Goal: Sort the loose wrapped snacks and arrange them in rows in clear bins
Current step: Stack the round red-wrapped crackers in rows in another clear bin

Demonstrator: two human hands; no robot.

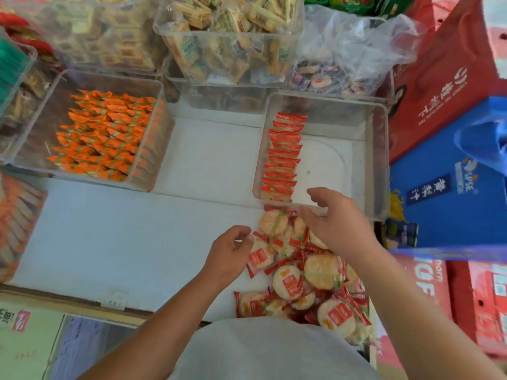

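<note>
A heap of loose round rice crackers in red-edged clear wrappers [304, 281] lies on the white shelf in front of me. Beyond it stands a clear bin [380, 165] with one row of the same crackers [282, 154] set on edge along its left wall. My left hand [229, 253] is at the heap's left edge, fingers curled, fingertips pinching the corner of a wrapped cracker [260, 257]. My right hand [336, 219] hovers over the heap's far end by the bin's near rim, fingers relaxed and spread, holding nothing.
A clear bin of orange-wrapped snacks [101, 138] sits at the left, more bins of biscuits [227, 37] behind. A plastic bag of sweets [337, 67] is at the back right. Red and blue cartons [450, 171] crowd the right side. White shelf surface [131, 237] lies between the bins.
</note>
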